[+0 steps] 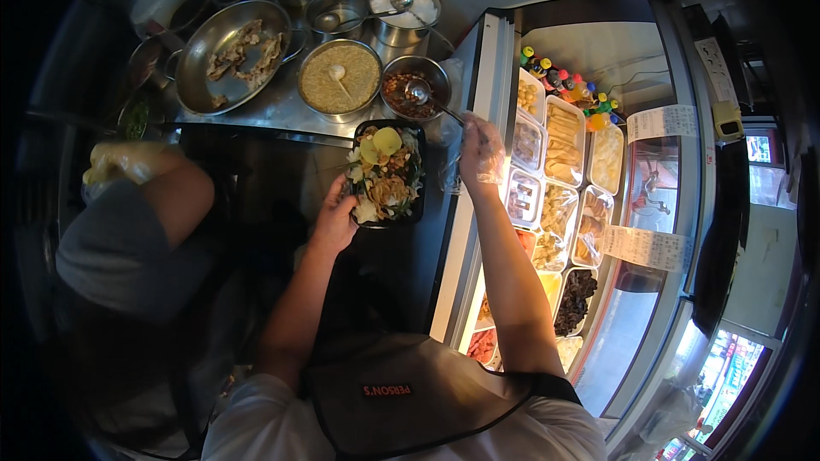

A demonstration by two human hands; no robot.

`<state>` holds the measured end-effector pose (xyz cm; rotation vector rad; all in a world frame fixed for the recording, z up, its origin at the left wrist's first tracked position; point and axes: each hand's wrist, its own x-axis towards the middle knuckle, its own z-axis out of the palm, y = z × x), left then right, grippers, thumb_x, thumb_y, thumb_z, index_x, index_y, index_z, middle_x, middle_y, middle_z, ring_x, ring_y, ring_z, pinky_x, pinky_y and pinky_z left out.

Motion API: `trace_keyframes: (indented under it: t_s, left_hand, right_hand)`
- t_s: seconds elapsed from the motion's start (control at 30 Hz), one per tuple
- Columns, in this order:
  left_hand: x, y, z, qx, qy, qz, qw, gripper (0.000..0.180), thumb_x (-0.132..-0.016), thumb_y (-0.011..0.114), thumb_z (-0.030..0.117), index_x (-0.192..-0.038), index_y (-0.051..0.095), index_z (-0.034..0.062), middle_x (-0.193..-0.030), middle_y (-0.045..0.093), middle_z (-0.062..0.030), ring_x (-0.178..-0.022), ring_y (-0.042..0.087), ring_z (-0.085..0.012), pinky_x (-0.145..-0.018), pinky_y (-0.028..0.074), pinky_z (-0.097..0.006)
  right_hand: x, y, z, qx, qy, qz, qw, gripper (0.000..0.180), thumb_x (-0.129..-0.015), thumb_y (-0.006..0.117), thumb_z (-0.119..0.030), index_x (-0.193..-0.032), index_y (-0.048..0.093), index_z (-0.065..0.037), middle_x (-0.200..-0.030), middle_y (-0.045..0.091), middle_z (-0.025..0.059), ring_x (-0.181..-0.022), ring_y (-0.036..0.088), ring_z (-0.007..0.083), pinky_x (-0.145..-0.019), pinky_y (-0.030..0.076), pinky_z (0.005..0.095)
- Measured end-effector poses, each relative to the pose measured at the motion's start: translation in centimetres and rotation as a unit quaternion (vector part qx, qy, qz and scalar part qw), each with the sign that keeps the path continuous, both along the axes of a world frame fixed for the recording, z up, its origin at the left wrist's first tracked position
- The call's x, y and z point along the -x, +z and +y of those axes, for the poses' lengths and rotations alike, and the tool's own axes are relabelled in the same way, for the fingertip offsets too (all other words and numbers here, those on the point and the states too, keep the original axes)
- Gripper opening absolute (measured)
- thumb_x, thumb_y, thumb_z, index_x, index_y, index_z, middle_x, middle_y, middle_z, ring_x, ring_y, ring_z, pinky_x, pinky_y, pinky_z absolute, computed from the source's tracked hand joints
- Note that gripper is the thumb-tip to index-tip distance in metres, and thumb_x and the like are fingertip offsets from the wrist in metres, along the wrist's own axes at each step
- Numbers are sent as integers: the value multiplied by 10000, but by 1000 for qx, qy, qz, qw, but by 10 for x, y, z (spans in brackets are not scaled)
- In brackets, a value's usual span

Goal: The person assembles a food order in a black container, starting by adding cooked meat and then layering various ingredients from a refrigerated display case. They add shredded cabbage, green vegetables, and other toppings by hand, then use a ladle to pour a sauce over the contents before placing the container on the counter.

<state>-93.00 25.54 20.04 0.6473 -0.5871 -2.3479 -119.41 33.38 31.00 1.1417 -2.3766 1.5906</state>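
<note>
Left hand grips the near-left edge of a black tray, fingers closed on the rim, tray held in the air over the dark gap between the steel counter and the display case. The tray is heaped: noodles, greens, yellow slices piled to the rim.

Right hand, in a clear plastic glove, is closed on the handle of a ladle. The ladle bowl sits in the small chili bowl, far of the tray, just right of the bowl of grainy tan paste.

Risks, as judged:
- One-hand hold at one edge of a full tray: it could tip away from the grip, toppings sliding off the far side.
- Ladle must cross the bowl rim and a gap to reach the tray: drips likely on the counter or case edge.
- Loose glove on a thin handle: slip, ladle twisting, sauce spilled.
- Another person's gloved hand works near, at left; a bump could jog the tray.
</note>
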Motion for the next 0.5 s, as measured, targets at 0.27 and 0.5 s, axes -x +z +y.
trace_keyframes:
  t_s: [0.27,0.5]
  left_hand:
    - [1,-3,-6,12,-3,-23,1000,646,-966,436,-99,-1582,359,81,-1475,524,-158,-1297,599,-304,-1047,551,-458]
    - [8,12,-8,3,-10,-1,1000,593,-956,452,-114,-1517,435,79,-1363,615,-118,-1169,673,-224,-975,606,-388]
  right_hand:
    - [-26,26,50,134,35,-232,963,250,-1090,576,-178,-1193,707,8,-850,653,29,-687,560,82,-640,485,244]
    - [-58,46,91,84,32,-221,971,272,-1100,562,-204,-1181,700,17,-775,609,24,-694,555,96,-666,465,247]
